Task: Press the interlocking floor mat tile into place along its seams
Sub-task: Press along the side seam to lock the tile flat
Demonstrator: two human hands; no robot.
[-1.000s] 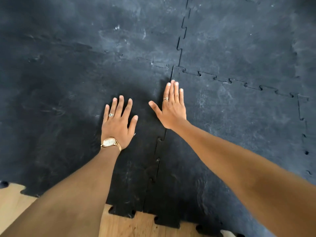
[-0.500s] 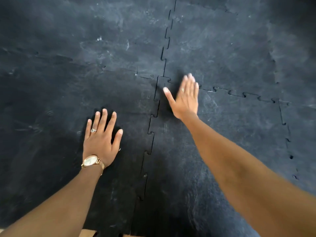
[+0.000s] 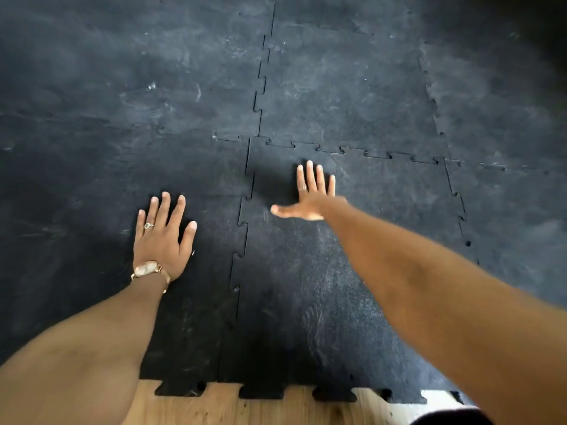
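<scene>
A black interlocking floor mat tile point(image 3: 352, 271) lies at the lower right, joined to other black tiles by toothed seams. Its left seam point(image 3: 242, 228) runs up between my hands; its far seam point(image 3: 352, 150) runs to the right beyond my fingers. My right hand point(image 3: 310, 194) lies flat on this tile near its far left corner, fingers spread, thumb pointing left. My left hand point(image 3: 162, 234), with a ring and a gold watch, rests flat on the neighbouring tile point(image 3: 107, 240) left of the seam. Neither hand holds anything.
More dark mat tiles point(image 3: 337, 81) cover the floor ahead and to both sides. The near edge of the mats shows free puzzle teeth point(image 3: 260, 391) over a wooden floor point(image 3: 230, 406). A white patch point(image 3: 435, 395) and a dark object sit at the bottom right.
My right hand has slid back and to the right of the corner, now pressing flat with the thumb out. My view has pulled back, showing the wooden floor again. The left hand stays flat.
</scene>
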